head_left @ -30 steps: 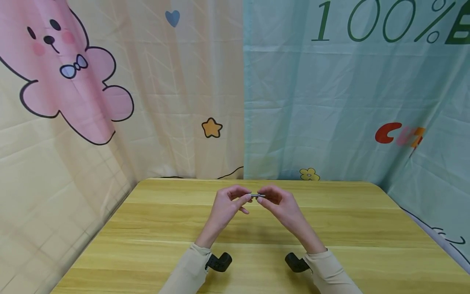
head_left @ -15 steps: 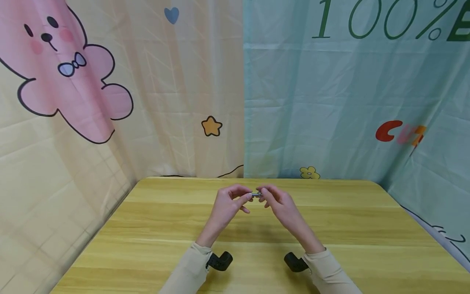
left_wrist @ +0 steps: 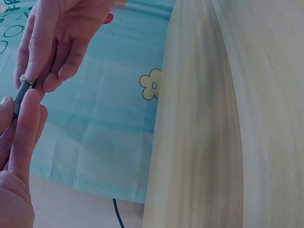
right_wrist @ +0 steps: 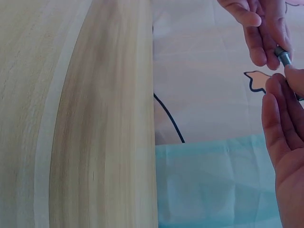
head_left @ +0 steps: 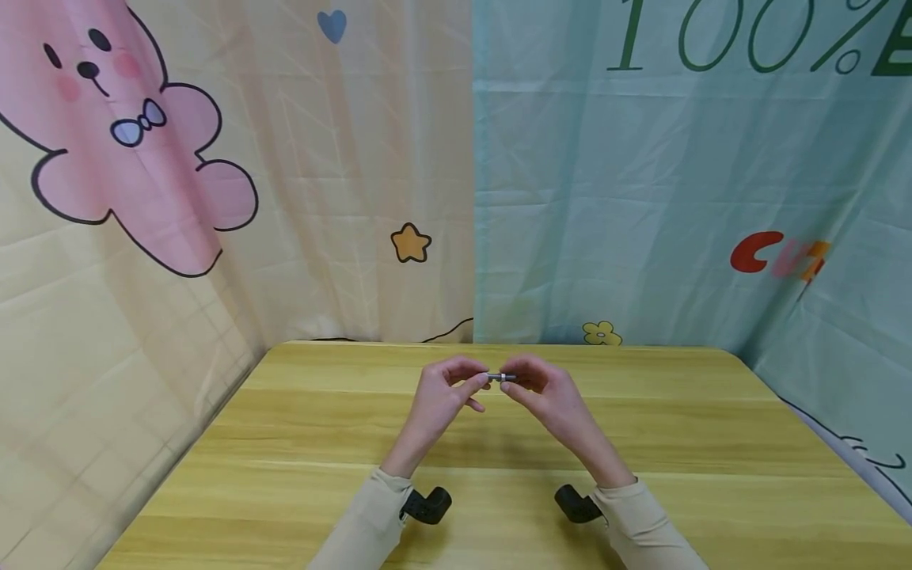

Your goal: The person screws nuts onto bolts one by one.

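A small grey metal bolt [head_left: 494, 377] is held up between the two hands above the far part of the table. My left hand [head_left: 439, 400] pinches one end of it between thumb and fingers. Threads show along the bolt [left_wrist: 20, 97] in the left wrist view. A nut [head_left: 503, 378] sits around the shank, and my right hand [head_left: 550, 398] has thumb and index finger on either side of it. The bolt's tip sticks out past the nut toward the right palm. In the right wrist view the thumb partly hides the bolt [right_wrist: 284, 57].
The wooden table [head_left: 492, 451] spreads under both forearms. Printed curtains [head_left: 606, 182] hang behind it and along both sides. A black wrist device [head_left: 429, 505] juts from the left sleeve, another black device [head_left: 577, 504] from the right.
The right fingers closed over the nut half a second ago, with the thumb shifted up; now thumb and index are spread around it again. The left hand keeps its hold on the bolt.
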Demonstrator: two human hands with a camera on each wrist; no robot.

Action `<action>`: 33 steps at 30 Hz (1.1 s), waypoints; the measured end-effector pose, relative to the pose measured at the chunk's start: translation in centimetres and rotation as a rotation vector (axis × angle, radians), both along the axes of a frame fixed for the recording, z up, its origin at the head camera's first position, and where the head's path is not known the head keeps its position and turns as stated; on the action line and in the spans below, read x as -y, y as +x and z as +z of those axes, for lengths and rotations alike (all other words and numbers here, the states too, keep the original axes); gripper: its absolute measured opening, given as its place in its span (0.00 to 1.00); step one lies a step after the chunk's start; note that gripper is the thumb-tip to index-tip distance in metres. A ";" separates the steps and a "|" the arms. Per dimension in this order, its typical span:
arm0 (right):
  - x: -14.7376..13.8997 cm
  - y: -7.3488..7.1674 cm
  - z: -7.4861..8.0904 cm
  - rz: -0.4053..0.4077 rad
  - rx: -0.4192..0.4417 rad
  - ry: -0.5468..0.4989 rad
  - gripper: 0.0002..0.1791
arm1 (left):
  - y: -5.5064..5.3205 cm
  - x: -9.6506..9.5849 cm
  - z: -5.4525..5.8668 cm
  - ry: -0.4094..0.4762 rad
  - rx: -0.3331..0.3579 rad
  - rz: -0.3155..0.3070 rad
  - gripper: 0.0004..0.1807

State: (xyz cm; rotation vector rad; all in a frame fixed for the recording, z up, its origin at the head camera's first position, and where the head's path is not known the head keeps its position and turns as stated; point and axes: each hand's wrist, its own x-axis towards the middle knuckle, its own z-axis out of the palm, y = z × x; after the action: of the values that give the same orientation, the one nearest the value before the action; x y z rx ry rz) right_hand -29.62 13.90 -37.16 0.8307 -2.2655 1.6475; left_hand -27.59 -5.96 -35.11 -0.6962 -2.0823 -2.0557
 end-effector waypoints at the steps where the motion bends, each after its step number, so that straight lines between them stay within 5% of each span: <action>1: 0.0 0.0 0.0 -0.004 0.008 0.004 0.11 | 0.0 0.0 0.0 0.000 -0.004 0.003 0.07; 10: 0.6 0.2 0.0 -0.109 0.063 0.066 0.13 | 0.1 -0.2 -0.1 -0.012 -0.013 -0.005 0.06; 17: 0.6 0.4 0.2 -0.112 0.105 0.072 0.16 | -0.1 -0.3 -0.4 -0.014 -0.007 -0.006 0.06; 24: 0.2 0.1 0.2 -0.023 -0.003 0.094 0.16 | -1.7 -0.1 -1.9 0.009 0.004 0.004 0.07; 33: 0.0 0.0 -0.1 -0.008 -0.055 0.083 0.09 | -1.8 -0.1 -2.4 0.016 -0.010 -0.012 0.09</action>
State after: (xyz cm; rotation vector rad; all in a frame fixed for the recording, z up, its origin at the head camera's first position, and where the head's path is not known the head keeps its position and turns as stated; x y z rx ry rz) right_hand -29.63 13.85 -37.30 0.8734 -2.3106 1.5170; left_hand -29.41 -5.83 -37.52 -0.7176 -2.0586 -2.0686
